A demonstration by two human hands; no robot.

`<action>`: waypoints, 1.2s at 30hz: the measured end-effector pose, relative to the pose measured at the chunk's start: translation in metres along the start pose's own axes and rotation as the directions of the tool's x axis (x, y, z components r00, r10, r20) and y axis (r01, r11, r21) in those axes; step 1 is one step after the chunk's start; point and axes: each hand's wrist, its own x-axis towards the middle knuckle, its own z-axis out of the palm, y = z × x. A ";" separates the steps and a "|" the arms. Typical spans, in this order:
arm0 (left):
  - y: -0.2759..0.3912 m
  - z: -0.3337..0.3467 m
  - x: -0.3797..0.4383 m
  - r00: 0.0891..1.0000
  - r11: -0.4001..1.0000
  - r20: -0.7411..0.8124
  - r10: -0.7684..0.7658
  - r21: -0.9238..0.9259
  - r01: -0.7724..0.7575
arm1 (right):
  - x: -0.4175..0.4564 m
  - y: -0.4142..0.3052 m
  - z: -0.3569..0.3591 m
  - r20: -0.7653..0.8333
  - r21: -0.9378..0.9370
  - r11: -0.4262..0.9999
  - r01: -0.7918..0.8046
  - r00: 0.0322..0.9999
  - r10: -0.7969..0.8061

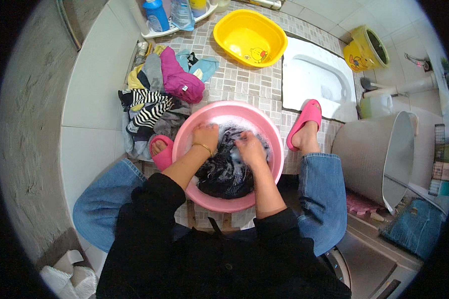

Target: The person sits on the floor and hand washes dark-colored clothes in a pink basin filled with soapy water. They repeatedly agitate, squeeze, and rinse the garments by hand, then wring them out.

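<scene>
A pink plastic basin [276, 149] stands on the tiled floor between my feet, with soapy water and a soaked dark garment [224, 179] in it. My left hand [206, 136], with a gold-coloured bangle at the wrist, is inside the basin at the garment's upper left edge; its fingers are bent down and their tips are hidden. On the garment's right side, my right hand [250, 145] has its fingers curled at the wet cloth and suds, slightly blurred. Whether either hand grips the cloth is not clear.
Left of the basin lies a pile of clothes, with a magenta garment [181, 80] and a striped one [149, 108]. Beyond are a yellow basin [249, 35], a white squat toilet [290, 74] and a corner shelf [164, 33] with bottles. A large pale bin [366, 157] lies at the right.
</scene>
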 end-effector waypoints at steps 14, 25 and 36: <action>-0.022 -0.012 -0.011 0.820 0.971 0.526 0.227 -0.051 -0.235 | -0.014 0.007 -0.006 -0.364 0.028 0.998 0.060 0.930 -0.046; 0.088 -0.025 -0.035 0.913 0.655 -0.259 0.316 -0.637 -0.407 | 0.023 0.064 0.009 0.462 0.887 0.017 -0.462 0.886 -0.031; 0.093 -0.056 -0.009 0.907 0.760 -0.418 -0.042 -0.603 -0.243 | 0.005 0.043 0.047 0.260 0.962 -0.131 -0.241 0.953 0.156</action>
